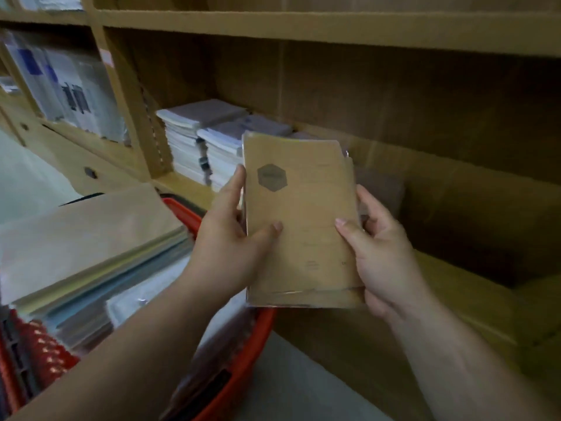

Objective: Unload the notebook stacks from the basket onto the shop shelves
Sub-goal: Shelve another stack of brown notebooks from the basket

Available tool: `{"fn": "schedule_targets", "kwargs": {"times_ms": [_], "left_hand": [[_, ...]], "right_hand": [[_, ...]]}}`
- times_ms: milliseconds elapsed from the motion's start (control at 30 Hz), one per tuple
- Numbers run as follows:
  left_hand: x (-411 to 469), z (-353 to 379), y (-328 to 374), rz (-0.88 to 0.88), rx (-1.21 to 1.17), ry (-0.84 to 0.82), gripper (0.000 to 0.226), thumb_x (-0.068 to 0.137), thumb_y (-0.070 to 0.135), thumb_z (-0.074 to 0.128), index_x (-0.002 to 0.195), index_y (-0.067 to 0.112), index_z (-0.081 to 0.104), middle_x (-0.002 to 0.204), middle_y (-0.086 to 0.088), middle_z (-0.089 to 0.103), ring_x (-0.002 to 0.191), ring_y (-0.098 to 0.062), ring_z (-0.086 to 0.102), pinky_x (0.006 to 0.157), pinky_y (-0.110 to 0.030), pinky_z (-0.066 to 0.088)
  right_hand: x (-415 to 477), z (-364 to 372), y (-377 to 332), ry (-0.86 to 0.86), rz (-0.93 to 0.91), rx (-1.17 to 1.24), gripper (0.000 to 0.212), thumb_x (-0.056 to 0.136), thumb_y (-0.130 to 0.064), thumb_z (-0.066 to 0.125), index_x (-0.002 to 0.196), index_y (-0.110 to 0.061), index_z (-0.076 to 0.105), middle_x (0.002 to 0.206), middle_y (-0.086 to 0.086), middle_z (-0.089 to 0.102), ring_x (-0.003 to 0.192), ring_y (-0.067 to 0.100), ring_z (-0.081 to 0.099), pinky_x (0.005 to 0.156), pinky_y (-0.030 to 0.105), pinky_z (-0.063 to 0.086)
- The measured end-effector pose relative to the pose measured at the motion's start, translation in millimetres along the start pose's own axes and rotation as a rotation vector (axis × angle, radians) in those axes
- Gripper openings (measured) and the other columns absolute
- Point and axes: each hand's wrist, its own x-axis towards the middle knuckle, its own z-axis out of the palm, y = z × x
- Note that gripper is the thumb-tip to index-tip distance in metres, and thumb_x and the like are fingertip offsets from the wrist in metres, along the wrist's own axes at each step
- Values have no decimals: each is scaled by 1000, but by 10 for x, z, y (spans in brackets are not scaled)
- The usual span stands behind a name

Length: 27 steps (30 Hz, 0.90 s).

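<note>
Bare forearms (127,344), left hand (230,238) and right hand (384,256) with short, plain fingernails (340,221)

We record both forearms extended forward. The left hand (227,247) and right hand (385,259) grip opposite side edges of one notebook stack (303,253), thumbs pressed on its face.

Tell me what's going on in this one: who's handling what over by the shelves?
A person grips a wrapped stack of brown notebooks with both hands, the left hand on its left edge and the right hand on its right edge, holding it up in front of the wooden shelf. Pale notebook stacks already sit at the shelf's left end. The red basket below holds more paper stacks, so the unloading is not finished.
</note>
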Motion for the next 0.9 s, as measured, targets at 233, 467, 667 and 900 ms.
{"fn": "schedule_targets", "kwargs": {"times_ms": [233, 467, 667, 900], "left_hand": [[720, 951, 317, -16, -4, -290, 59, 95, 11, 66, 141, 42, 44, 110, 30, 59, 97, 0, 66, 78, -19, 57], [746, 1209, -180, 47, 542, -346, 66, 97, 26, 63, 156, 31, 34, 144, -6, 51, 105, -22, 65, 83, -26, 54], [787, 1177, -373, 266, 799, -207, 67, 91, 50, 66, 151, 31, 43, 158, -5, 36, 141, -32, 36, 115, -45, 36], [1193, 1154, -374, 341, 787, -72, 48, 77, 46, 83, 121, 28, 74, 123, -4, 62, 116, -32, 55, 96, -43, 49]], "right_hand": [[398, -671, -141, 381, 71, 61, 52, 102, -18, 60, 149, -35, 44, 108, -15, 63, 96, 7, 61, 76, 31, 53], [924, -809, 16, 285, 359, -120, 10, 102, -18, 52, 106, -16, 61, 107, 12, 67, 97, 30, 66, 89, 42, 57], [988, -744, 264, 102, 275, -258, 35, 103, -47, 49, 123, -20, 57, 120, 3, 66, 111, 24, 63, 106, 46, 47], [1199, -611, 299, 164, 300, -305, 43, 105, -53, 40, 99, -17, 61, 110, 12, 68, 101, 30, 65, 98, 45, 50]]}}
